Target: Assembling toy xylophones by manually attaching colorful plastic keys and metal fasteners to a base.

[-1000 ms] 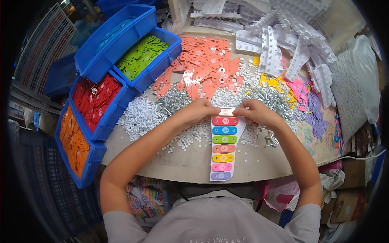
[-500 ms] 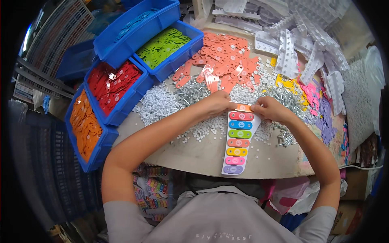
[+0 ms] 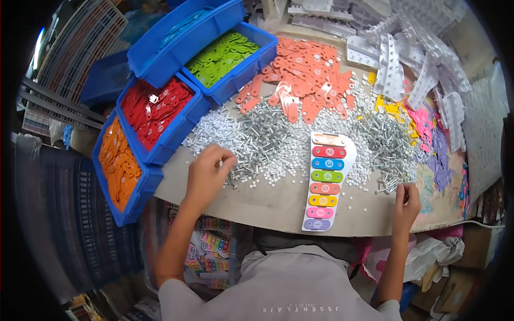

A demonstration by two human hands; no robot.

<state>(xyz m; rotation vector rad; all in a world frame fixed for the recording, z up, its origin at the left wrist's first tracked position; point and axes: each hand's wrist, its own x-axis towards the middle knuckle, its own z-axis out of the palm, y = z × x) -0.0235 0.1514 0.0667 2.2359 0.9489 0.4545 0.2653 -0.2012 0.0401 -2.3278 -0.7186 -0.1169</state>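
Left hand [image 3: 206,174] and right hand [image 3: 407,207] now off the multicolour panel [image 3: 325,188], wide apart, fingers curled, closure unclear

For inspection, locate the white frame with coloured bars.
In head view, right of centre, the white frame lies on the table between left hand and right hand.

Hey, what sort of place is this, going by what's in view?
Most likely a small hand-assembly workshop: blue bins hold flat coloured pieces, heaps of loose metal pins cover part of a worktable, and a white panel bears coloured bars.
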